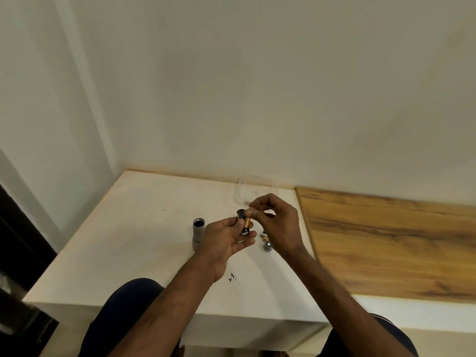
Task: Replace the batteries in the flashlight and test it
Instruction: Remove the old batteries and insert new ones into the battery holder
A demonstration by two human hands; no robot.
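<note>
left hand [226,240] gripped black battery holder [241,215] over table [144,228] | right hand [278,220] pinched top of gold battery [247,222] (lying against holder) | grey flashlight body [198,234] upright, just left of left hand | clear container [255,189] beyond

grey flashlight [198,233], gold-black battery [246,222], white table [128,240]

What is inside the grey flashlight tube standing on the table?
The flashlight tube shows only a dark hollow at its open top; deeper down is in shadow. The black battery holder is outside it, held in the left hand, while the right hand pinches a gold battery.
</note>
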